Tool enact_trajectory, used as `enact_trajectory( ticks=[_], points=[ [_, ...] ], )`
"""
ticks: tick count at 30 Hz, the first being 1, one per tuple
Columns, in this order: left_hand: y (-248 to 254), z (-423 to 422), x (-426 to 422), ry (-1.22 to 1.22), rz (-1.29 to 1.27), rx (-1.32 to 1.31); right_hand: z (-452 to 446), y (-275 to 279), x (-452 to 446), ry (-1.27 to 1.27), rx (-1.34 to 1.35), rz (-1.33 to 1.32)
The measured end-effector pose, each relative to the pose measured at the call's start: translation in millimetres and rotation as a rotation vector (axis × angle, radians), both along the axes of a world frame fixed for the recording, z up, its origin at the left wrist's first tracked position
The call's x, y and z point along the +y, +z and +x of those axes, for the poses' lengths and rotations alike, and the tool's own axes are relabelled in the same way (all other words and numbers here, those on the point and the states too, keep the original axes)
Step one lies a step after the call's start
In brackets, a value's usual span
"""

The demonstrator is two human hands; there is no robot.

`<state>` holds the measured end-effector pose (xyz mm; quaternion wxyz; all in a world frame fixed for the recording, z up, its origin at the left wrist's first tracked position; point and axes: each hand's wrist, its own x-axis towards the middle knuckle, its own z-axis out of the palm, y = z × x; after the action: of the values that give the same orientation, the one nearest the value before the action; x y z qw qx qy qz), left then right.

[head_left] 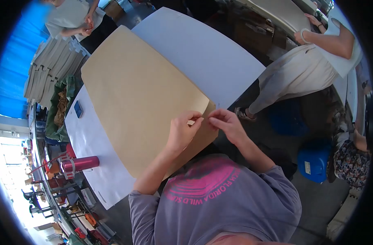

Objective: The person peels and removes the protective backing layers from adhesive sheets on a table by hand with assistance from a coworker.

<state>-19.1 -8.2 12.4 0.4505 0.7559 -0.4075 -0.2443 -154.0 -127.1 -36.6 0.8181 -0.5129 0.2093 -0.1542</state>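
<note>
A large sheet of brown paper (141,94) covers much of the table in front of me. Its near edge is raised, and another brown paper layer (200,139) shows beneath it. My left hand (183,132) is closed in a pinch on this raised edge, close to the right corner. Just to the right, my right hand (230,127) has thumb and forefinger pressed together above the lower layer's edge. Whatever those right fingertips hold, if anything, is too small to make out. The two hands are a short gap apart.
White sheets (202,49) (98,136) extend beyond the brown paper on both sides. A phone (78,109) and pink bottle (80,164) lie at left. People stand at far left (76,20) and right (305,69). A blue stool (315,161) stands on the floor.
</note>
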Motion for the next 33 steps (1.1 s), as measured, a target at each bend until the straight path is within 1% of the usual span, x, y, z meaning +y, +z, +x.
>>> enact_trajectory(
  ticks=[1,4,7,10,13,19,22,33],
  points=[
    [1,-2,3,0.026,-0.019,0.029,5,1,2,0.051,-0.025,0.055],
    [-5,-1,11,0.069,0.025,0.203,15,4,6,0.075,-0.043,0.110],
    [-5,2,18,0.077,-0.015,0.384,16,10,7,0.102,-0.026,0.070],
    [-7,9,18,0.057,0.033,0.431,16,6,8,0.112,-0.017,-0.033],
    [-10,16,15,0.013,0.042,0.526,15,4,7,0.090,-0.026,0.002],
    [-14,20,8,-0.064,0.035,0.496,13,-3,3,0.094,-0.023,0.024],
    [-12,22,5,-0.095,0.034,0.480,12,2,0,0.111,-0.019,0.062],
    [-5,22,1,-0.093,0.078,0.475,13,-3,-1,0.105,-0.087,0.163]
  ],
)
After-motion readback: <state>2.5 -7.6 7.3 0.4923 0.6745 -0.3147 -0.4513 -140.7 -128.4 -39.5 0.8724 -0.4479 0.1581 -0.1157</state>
